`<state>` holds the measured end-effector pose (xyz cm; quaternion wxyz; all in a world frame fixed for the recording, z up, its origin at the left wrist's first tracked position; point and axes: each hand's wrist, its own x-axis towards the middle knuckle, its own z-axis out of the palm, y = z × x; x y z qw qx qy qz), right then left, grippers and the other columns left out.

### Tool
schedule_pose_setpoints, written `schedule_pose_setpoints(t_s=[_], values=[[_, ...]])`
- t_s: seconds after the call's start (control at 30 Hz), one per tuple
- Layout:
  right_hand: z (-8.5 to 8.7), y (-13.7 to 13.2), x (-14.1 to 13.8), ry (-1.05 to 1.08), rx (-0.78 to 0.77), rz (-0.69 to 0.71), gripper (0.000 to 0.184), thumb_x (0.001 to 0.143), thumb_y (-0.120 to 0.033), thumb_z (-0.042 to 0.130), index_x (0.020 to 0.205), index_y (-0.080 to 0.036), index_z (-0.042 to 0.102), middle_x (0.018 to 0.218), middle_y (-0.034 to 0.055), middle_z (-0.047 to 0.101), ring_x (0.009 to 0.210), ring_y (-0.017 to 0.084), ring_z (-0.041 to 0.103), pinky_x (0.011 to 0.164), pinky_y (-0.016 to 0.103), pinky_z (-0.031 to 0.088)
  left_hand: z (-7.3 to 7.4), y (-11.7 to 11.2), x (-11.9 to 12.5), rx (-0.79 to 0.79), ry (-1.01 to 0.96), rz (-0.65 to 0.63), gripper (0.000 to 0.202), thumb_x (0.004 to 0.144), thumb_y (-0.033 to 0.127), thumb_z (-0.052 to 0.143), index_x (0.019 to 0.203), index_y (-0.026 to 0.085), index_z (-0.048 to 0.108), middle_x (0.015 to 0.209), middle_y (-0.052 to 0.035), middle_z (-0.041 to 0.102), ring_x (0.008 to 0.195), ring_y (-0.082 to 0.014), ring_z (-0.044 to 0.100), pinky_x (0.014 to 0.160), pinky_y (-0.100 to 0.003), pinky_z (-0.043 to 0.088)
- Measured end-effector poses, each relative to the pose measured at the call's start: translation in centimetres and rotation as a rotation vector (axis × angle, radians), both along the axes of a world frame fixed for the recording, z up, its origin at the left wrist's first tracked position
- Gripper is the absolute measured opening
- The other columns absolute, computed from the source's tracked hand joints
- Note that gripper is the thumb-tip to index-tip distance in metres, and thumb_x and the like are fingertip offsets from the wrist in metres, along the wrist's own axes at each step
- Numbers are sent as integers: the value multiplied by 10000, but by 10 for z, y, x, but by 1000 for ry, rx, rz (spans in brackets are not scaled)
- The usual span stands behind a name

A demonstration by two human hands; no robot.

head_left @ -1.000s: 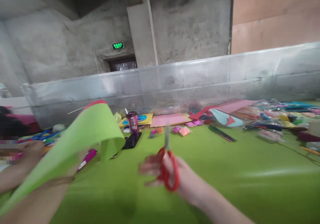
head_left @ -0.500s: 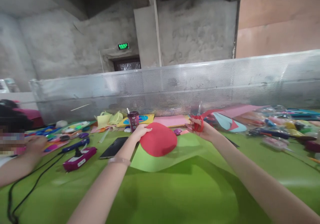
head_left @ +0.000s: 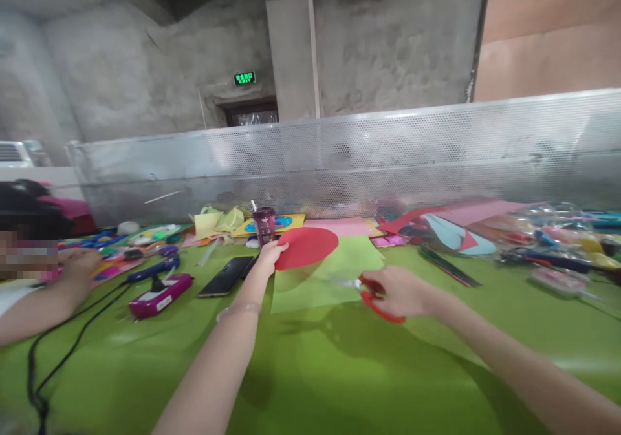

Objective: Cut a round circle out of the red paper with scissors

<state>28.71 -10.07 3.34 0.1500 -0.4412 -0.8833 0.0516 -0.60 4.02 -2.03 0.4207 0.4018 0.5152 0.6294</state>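
My left hand (head_left: 272, 256) pinches the left edge of a round red paper (head_left: 308, 247), which tilts above a light green sheet (head_left: 310, 293). Whether the fingers also grip the green sheet, I cannot tell. In my right hand (head_left: 395, 291) is a pair of scissors (head_left: 376, 298) with red handles. The blades point left over the green sheet and are blurred, apart from the red paper. A shadow of the scissors falls on the green table below.
Left of my arm lie a black phone (head_left: 227, 276) and a purple power strip (head_left: 161, 296) with a cord. A lidded cup (head_left: 264, 225) stands behind my left hand. Red and blue paper scraps (head_left: 453, 233) lie at the right. Another person's arm (head_left: 48, 296) rests at far left.
My right hand has come down and nearer with the scissors, whose blades have swung from upward to leftward. The red paper now tilts flatter. The view has shifted slightly.
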Motion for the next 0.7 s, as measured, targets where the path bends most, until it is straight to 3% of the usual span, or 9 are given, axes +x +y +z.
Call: schedule_pose_setpoints(t_s=[0.1, 0.2, 0.4, 0.7], values=[[-2, -25, -16, -253, 33, 96, 103, 630, -257, 540, 564, -186, 505, 516, 5, 506, 459, 111, 390, 466, 259, 237, 0, 3, 0, 5, 9, 8, 136, 582, 160, 735, 690, 143, 654, 592, -60, 668, 649, -225, 655, 641, -320, 522], [2, -33, -21, -381, 9, 122, 139, 594, -235, 519, 495, -190, 432, 459, -7, 448, 422, 108, 345, 445, 259, 220, -2, 5, 4, 14, 31, -10, 178, 564, 188, 750, 713, 138, 666, 604, -61, 673, 656, -232, 655, 645, -324, 520], [11, -29, -21, -400, -42, 143, 233, 598, -218, 490, 451, -191, 312, 406, -31, 342, 384, 91, 254, 415, 255, 200, -3, 3, 8, 33, 68, -58, 237, 542, 223, 759, 746, 132, 677, 606, -64, 674, 649, -237, 649, 650, -334, 508], [9, -28, -30, -434, -177, 103, 207, 621, -207, 455, 459, -184, 327, 422, -33, 352, 404, 93, 304, 427, 244, 236, -4, -1, 8, 65, 92, -88, 162, 596, 218, 708, 726, 138, 654, 589, -41, 660, 588, -196, 629, 607, -308, 495]])
